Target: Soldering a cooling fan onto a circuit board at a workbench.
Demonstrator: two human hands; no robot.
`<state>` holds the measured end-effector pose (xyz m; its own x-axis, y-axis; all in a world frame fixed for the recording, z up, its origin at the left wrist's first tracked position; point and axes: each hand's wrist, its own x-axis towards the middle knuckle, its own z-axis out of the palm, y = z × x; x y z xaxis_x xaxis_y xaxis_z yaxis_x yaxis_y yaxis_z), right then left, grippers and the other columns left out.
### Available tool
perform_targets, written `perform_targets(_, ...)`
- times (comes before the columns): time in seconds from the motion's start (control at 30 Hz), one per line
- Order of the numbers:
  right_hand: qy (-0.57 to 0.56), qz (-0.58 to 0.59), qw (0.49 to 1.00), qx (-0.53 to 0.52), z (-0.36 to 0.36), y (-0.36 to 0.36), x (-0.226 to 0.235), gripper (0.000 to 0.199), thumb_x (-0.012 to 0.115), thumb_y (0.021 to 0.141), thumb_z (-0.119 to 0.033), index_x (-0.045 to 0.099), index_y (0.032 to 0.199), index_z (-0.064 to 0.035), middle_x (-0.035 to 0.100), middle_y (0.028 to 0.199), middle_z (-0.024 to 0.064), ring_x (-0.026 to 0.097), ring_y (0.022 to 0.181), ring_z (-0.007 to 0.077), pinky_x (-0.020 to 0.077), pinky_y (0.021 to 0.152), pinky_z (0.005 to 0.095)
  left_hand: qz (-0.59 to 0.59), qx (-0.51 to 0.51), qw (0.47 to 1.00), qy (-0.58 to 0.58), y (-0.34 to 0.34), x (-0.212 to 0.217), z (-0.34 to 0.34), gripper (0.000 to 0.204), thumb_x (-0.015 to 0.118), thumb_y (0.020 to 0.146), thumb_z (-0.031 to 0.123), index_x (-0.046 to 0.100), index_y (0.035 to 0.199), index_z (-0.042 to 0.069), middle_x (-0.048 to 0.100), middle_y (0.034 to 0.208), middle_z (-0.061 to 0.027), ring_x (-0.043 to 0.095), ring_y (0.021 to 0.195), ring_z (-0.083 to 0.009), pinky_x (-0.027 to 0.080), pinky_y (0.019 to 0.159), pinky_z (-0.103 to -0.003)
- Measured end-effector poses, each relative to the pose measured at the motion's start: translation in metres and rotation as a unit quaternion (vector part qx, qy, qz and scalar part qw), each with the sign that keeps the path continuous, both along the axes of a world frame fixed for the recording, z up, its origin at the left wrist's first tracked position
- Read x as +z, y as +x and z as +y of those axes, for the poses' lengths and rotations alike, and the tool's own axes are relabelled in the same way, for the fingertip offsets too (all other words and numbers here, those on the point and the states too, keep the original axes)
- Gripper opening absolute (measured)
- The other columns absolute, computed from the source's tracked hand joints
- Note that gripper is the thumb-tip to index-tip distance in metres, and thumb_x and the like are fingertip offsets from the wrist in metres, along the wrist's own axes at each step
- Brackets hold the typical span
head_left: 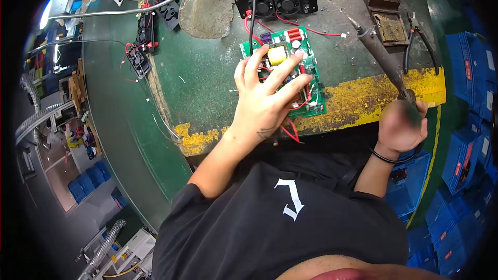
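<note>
My left hand [267,96] lies over a green circuit board [317,105] with its fingers spread across the parts, gripping it; the thumb is hidden. A yellow-wrapped transformer [277,55] and red components [293,34] show around the fingers. Red wires [294,134] hang off the board's near side. On the right, my right hand [400,127] is closed around the lower end of a soldering iron [381,54]. The iron's tip points up and left, apart from the board. Just beyond the board sits a black panel with two fans [275,5], with red leads running from it.
Right of the iron, pliers [413,41] with dark handles lie beside a worn metal soldering stand [384,10]. More small fans [139,58] with wires lie at the far left of the green bench [202,83]. Blue bins [467,67] are stacked beyond its right side.
</note>
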<state>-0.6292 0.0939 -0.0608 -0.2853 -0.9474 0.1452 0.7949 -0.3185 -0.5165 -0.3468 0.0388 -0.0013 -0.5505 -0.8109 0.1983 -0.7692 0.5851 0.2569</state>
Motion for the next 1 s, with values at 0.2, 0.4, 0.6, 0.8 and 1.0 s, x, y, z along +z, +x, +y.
perform_targets(0.2,0.007,0.012,1.0,-0.006,-0.001,0.0,-0.002,0.045,0.044,0.091,-0.037,0.054,0.116,-0.0015,0.06,0.096,0.0261,0.055,0.065,0.0254,0.0457,0.046,0.0273,0.023,-0.085,0.996,0.015,0.026,0.006,-0.02,0.038,0.067,0.064,0.007,0.067,0.1,0.018,0.056,0.127,0.003,0.038,0.125,-0.0388,0.032,0.102,-0.053)
perform_targets(0.4,0.01,0.011,1.0,0.004,-0.001,-0.001,-0.003,0.045,0.044,0.092,-0.037,0.052,0.119,-0.0016,0.06,0.099,0.0262,0.056,0.066,0.0264,0.0456,0.045,0.0279,0.02,-0.114,0.993,0.037,0.028,0.009,-0.031,0.034,0.064,0.067,0.006,0.068,0.098,0.017,0.057,0.126,0.0037,0.036,0.127,-0.0388,0.031,0.104,-0.055)
perform_targets(0.6,0.004,0.007,1.0,-0.001,-0.001,0.0,-0.002,0.044,0.043,0.092,-0.036,0.052,0.118,-0.0017,0.06,0.101,0.027,0.056,0.067,0.027,0.0457,0.046,0.0283,0.032,-0.118,0.992,0.043,0.025,0.011,-0.04,0.027,0.065,0.067,0.009,0.067,0.093,0.015,0.059,0.123,0.0027,0.038,0.126,-0.0394,0.031,0.104,-0.055)
perform_targets(0.8,0.0,0.001,1.0,0.006,-0.002,-0.001,-0.003,0.044,0.043,0.093,-0.036,0.052,0.118,-0.0018,0.06,0.101,0.027,0.057,0.067,0.0272,0.0456,0.045,0.028,0.01,-0.164,0.982,0.094,0.034,0.022,-0.04,0.026,0.066,0.06,0.01,0.066,0.086,0.014,0.059,0.122,0.0042,0.035,0.129,-0.0391,0.028,0.104,-0.055)
perform_targets(1.0,0.01,0.009,1.0,-0.015,-0.002,0.001,-0.002,0.044,0.041,0.093,-0.037,0.053,0.117,-0.002,0.061,0.098,0.0257,0.057,0.063,0.0256,0.0447,0.044,0.0275,0.03,-0.16,0.969,0.185,0.037,0.054,-0.046,0.035,0.063,0.06,0.004,0.068,0.092,0.018,0.057,0.126,-0.0019,0.034,0.131,-0.0377,0.015,0.106,-0.062)
